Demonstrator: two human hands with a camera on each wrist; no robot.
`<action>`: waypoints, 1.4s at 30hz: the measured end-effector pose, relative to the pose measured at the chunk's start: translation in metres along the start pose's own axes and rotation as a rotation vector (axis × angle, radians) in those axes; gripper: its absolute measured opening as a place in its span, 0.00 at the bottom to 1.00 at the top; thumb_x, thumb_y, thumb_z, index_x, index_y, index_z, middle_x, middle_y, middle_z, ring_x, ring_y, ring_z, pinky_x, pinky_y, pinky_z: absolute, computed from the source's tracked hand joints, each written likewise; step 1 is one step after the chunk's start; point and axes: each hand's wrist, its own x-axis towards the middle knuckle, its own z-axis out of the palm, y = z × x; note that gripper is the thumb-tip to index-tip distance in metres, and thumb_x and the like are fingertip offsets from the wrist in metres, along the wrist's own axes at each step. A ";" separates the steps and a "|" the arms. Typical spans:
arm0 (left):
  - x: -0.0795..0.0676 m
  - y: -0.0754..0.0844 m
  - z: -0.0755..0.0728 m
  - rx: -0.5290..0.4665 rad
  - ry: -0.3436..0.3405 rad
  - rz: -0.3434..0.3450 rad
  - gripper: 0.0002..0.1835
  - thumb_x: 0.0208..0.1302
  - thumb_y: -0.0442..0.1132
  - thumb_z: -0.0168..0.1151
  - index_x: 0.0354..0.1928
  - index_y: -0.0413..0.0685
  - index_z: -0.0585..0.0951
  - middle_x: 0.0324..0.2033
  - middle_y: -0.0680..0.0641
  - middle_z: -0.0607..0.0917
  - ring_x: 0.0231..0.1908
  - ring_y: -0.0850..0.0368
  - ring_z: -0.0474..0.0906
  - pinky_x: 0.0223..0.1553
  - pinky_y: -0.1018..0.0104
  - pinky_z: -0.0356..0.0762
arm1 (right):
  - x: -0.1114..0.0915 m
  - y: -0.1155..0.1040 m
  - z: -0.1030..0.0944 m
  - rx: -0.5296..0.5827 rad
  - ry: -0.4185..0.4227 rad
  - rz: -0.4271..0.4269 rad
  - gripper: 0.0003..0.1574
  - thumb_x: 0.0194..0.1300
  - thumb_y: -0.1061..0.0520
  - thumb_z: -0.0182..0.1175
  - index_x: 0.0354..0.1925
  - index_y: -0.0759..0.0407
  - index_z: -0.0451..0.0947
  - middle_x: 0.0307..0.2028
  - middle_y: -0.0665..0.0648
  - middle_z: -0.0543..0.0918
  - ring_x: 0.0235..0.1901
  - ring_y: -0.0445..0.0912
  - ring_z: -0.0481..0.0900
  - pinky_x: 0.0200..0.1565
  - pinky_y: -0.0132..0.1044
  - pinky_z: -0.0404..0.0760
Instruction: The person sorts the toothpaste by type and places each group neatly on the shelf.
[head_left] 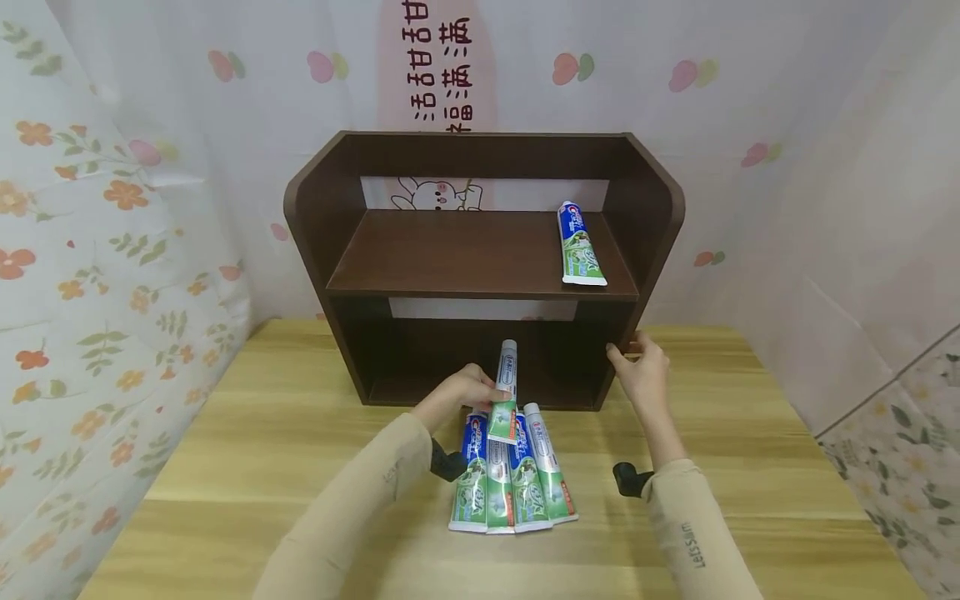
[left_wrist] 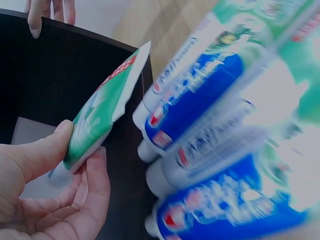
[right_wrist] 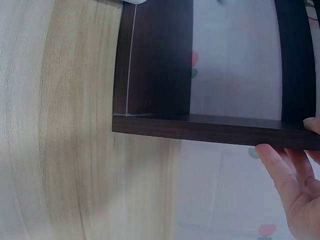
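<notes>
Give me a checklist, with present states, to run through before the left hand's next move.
1. Left hand pinches the white-and-green tube: ok.
2. That tube's cap points toward the shelf unit: ok.
3. Right hand holds the shelf unit's right side: ok.
4. Upper tube lies on the upper board: ok.
5. Table tubes spaced apart: not ok, they crowd together.
6. Cap screwed tight: cannot tell.

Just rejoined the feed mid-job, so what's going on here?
The person's left grip pinches a toothpaste tube in front of the lower compartment of a dark shelf unit, while the right grip holds the unit's right side panel. Four more tubes lie on the table before the unit, and a sixth tube lies on the upper shelf, toward the right.
</notes>
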 end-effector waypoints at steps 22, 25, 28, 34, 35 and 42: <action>0.211 -0.035 0.073 -0.221 0.127 0.024 0.45 0.39 0.32 0.75 0.59 0.34 0.59 0.39 0.40 0.75 0.23 0.50 0.82 0.26 0.63 0.83 | -0.012 -0.003 0.011 0.006 -0.023 0.016 0.16 0.62 0.56 0.55 0.45 0.66 0.72 0.44 0.71 0.78 0.38 0.60 0.81 0.32 0.39 0.82; 0.226 -0.045 0.078 -0.198 0.151 0.047 0.49 0.39 0.32 0.75 0.62 0.33 0.56 0.46 0.35 0.73 0.22 0.49 0.82 0.25 0.63 0.83 | -0.013 -0.004 0.012 0.014 -0.011 0.014 0.15 0.61 0.57 0.56 0.43 0.66 0.73 0.43 0.71 0.79 0.38 0.61 0.81 0.32 0.41 0.83; 0.234 -0.053 0.080 -0.169 0.164 0.062 0.51 0.38 0.34 0.76 0.63 0.33 0.55 0.50 0.32 0.71 0.22 0.49 0.82 0.24 0.64 0.82 | -0.016 -0.007 0.012 0.025 -0.014 0.015 0.15 0.61 0.57 0.56 0.44 0.66 0.73 0.42 0.71 0.79 0.39 0.61 0.81 0.34 0.42 0.84; 0.180 -0.023 0.072 -0.036 0.205 0.113 0.40 0.36 0.40 0.77 0.52 0.32 0.69 0.42 0.33 0.78 0.22 0.48 0.83 0.25 0.62 0.83 | -0.014 -0.008 0.010 0.012 0.006 0.008 0.15 0.61 0.58 0.56 0.44 0.66 0.73 0.42 0.71 0.79 0.39 0.62 0.82 0.35 0.44 0.84; 0.171 -0.017 0.071 0.016 0.215 0.139 0.37 0.37 0.43 0.77 0.48 0.32 0.71 0.40 0.35 0.80 0.20 0.50 0.83 0.24 0.63 0.82 | -0.013 -0.008 0.009 0.012 0.010 0.009 0.15 0.61 0.58 0.57 0.44 0.66 0.73 0.42 0.72 0.79 0.39 0.62 0.82 0.35 0.44 0.84; 0.141 0.018 0.073 0.321 0.250 0.216 0.30 0.40 0.51 0.74 0.37 0.34 0.77 0.23 0.41 0.81 0.16 0.54 0.78 0.23 0.66 0.79 | -0.005 -0.003 0.000 0.005 0.032 0.015 0.15 0.61 0.58 0.56 0.43 0.67 0.73 0.42 0.72 0.79 0.39 0.63 0.81 0.36 0.45 0.84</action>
